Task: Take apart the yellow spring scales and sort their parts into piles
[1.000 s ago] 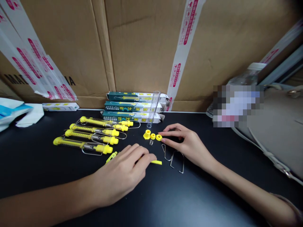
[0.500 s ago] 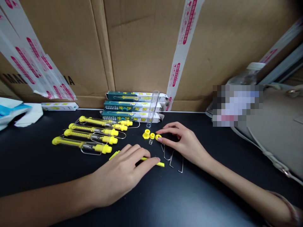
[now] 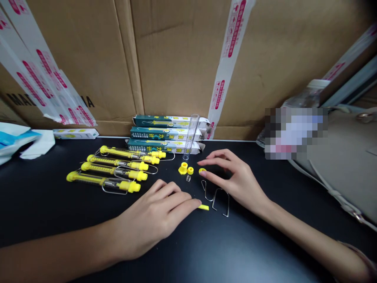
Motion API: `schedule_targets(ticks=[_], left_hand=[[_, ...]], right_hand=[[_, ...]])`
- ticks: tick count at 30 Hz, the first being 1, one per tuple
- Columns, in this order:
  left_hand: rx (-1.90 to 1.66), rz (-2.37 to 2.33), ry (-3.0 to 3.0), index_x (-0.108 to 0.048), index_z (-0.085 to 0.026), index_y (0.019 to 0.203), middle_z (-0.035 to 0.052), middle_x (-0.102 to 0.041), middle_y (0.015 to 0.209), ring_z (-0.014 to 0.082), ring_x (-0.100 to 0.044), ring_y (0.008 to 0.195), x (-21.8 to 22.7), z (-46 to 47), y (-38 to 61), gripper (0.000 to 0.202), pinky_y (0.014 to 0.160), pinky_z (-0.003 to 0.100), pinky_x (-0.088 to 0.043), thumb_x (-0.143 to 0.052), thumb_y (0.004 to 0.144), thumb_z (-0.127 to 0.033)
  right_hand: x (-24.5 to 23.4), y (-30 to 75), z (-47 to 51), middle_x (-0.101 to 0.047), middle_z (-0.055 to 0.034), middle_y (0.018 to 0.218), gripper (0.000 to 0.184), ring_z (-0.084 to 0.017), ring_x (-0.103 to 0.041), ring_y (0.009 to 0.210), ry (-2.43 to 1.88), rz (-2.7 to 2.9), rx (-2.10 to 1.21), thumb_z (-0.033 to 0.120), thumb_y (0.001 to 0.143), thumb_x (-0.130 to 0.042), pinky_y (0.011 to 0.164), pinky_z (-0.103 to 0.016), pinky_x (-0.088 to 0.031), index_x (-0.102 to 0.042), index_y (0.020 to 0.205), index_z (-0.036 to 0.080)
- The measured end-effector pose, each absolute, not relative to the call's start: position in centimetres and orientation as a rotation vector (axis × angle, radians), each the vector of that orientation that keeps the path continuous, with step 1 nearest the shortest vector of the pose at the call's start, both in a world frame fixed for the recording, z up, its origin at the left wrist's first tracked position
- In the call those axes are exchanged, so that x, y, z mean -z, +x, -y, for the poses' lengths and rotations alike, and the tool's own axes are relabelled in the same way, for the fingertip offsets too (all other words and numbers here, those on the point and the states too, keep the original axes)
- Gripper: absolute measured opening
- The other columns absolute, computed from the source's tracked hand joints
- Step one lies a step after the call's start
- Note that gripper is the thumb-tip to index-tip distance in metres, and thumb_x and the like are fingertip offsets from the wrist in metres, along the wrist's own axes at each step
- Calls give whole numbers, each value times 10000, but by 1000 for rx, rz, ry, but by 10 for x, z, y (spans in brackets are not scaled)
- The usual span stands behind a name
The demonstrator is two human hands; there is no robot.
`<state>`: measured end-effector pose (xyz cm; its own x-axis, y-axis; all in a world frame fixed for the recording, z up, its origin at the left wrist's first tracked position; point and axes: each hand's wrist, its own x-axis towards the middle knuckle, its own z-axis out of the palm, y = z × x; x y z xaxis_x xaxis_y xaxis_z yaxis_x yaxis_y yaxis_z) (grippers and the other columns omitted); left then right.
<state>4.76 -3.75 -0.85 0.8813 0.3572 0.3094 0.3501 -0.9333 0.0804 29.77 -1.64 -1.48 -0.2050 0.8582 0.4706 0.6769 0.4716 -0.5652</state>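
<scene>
My left hand (image 3: pixel 156 212) lies over a yellow plastic rod (image 3: pixel 204 207), whose tip shows past my fingertips. My right hand (image 3: pixel 235 177) has its fingers apart, the thumb tip touching a yellow plastic ring (image 3: pixel 202 170). Left of that ring stand two yellow caps (image 3: pixel 183 168), and a small metal spring (image 3: pixel 188 178) lies just below them. Two bent wire hooks (image 3: pixel 219 201) lie under my right palm's edge. Several assembled yellow spring scales (image 3: pixel 108 171) lie side by side further left. A clear plastic tube (image 3: pixel 191 136) stands upright behind the caps.
Three teal-and-white product boxes (image 3: pixel 166 133) are stacked against a taped cardboard wall (image 3: pixel 176 59) at the back of the black table (image 3: pixel 206 243). White packets (image 3: pixel 20 143) sit far left. A plastic bottle (image 3: pixel 306 96) and a beige bag (image 3: pixel 347 157) sit right.
The yellow rod has shifted right along with my left hand, and more of it is now covered. The yellow ring has moved right under my right thumb.
</scene>
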Motion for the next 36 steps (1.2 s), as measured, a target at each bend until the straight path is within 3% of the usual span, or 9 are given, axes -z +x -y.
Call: schedule_targets(ticks=[2, 6, 17, 27, 32, 36], left_hand=[[-496, -516, 3040, -480, -139, 1346, 96, -656, 1171, 227, -557, 1014, 7, 37, 49, 408, 848, 357, -441, -427, 952, -47], [-455, -450, 3053, -475, -122, 1351, 95, -667, 1139, 228, -563, 1018, 6, 37, 51, 419, 855, 366, -447, -450, 941, -39], [-397, -427, 3038, -458, -125, 1367, 86, -644, 1171, 241, -526, 1024, 9, 34, 53, 415, 867, 385, -418, -435, 960, -46], [-616, -513, 3036, -543, -289, 1317, 40, -614, 977, 182, -534, 857, 10, 37, 52, 444, 779, 310, -456, -380, 975, -56], [-690, -564, 2999, -515, -233, 1346, 50, -619, 961, 177, -544, 864, 7, 38, 53, 406, 795, 293, -487, -318, 1016, -105], [-759, -597, 2937, -524, -182, 1291, 25, -664, 988, 167, -561, 847, 8, 38, 53, 304, 756, 273, -492, -416, 1011, -135]], right_hand=[[14, 291, 20, -611, -60, 1037, 167, -221, -570, 935, -1201, 2035, -162, 302, 867, -702, 818, -369, -489, -753, 1023, 269], [17, 280, 21, -614, -81, 1029, 187, -208, -498, 818, -1166, 2151, -33, 298, 872, -700, 742, -365, -484, -753, 1036, 224], [20, 270, 18, -620, -74, 965, 101, -211, -500, 839, -1192, 2077, -124, 236, 829, -751, 777, -371, -461, -777, 922, 205], [16, 273, 34, -609, -69, 1005, 81, -210, -526, 871, -1203, 2100, -285, 205, 834, -738, 757, -360, -475, -767, 906, 228], [16, 273, 42, -601, -75, 1011, 103, -214, -523, 880, -1175, 2126, -354, 201, 841, -730, 753, -362, -486, -760, 935, 234], [15, 272, 45, -617, -76, 1024, 131, -221, -517, 884, -1168, 2152, -380, 221, 837, -739, 737, -360, -490, -757, 965, 242]])
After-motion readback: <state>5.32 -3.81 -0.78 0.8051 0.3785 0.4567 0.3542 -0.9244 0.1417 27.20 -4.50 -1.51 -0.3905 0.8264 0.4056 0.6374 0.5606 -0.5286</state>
